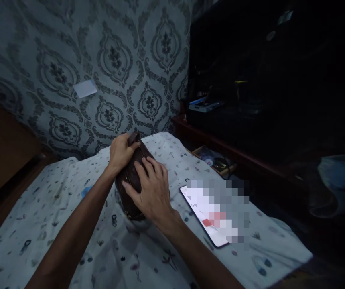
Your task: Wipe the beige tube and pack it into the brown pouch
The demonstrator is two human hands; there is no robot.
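A dark brown zippered pouch (134, 170) with a short strap handle (134, 137) at its far end sits on the patterned bedsheet. My left hand (120, 152) is closed on the far left side of this pouch, its thumb stretched over the top near the handle. Across the top of the pouch lies my right hand (152, 188), with its fingers spread and touching the surface by the gold-coloured zip. The right hand hides much of the near right side. Whether the zip is open cannot be made out.
A lit phone (199, 216), partly pixelated, lies right of the pouch on the white printed sheet (106, 249). Beyond the bed's right edge, an open drawer (217, 158) holds small items. A large dark screen (250, 80) stands behind it, and patterned wallpaper (115, 56) covers the far wall.
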